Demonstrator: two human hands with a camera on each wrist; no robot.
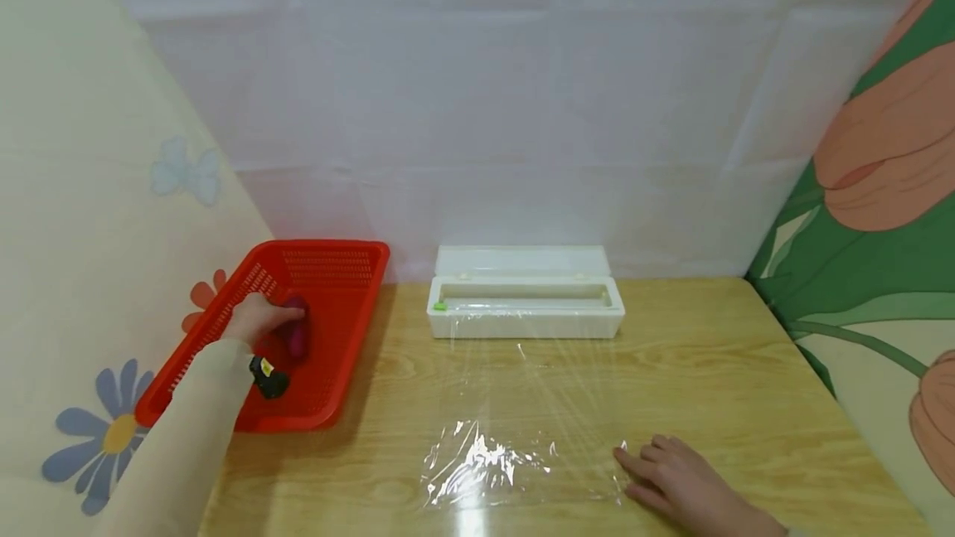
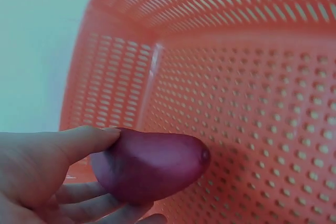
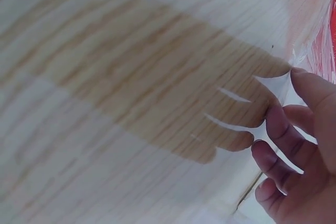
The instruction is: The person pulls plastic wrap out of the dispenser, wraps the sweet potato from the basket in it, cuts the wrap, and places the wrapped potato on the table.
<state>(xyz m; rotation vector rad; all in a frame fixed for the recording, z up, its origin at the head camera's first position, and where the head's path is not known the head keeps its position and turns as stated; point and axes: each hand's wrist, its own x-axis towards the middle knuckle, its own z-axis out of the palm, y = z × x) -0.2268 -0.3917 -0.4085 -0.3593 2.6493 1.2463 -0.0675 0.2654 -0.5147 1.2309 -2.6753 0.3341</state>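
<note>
Inside the red basket [image 1: 356,338], my left hand [image 1: 257,317] grips a smooth purple eggplant [image 2: 157,163], thumb on top and fingers underneath. The blunt end of the eggplant points away from the palm, over the perforated basket floor. On the right, my right hand [image 1: 675,479] touches the tabletop at the near right corner of a sheet of clear cling film [image 1: 522,429]. One fingertip [image 3: 298,72] meets the surface there, while the other fingers are loosely bent. The film stretches toward me from a white dispenser box [image 1: 525,326] and lies over the wood, wrinkled and glossy near its front edge.
The dispenser's lid [image 1: 522,260] stands raised at the back, against a white sheet [image 1: 522,106] hung behind the table. A small green piece [image 1: 440,306] sits at the left of its front rim. Patterned cloths flank the wooden table [image 1: 731,371].
</note>
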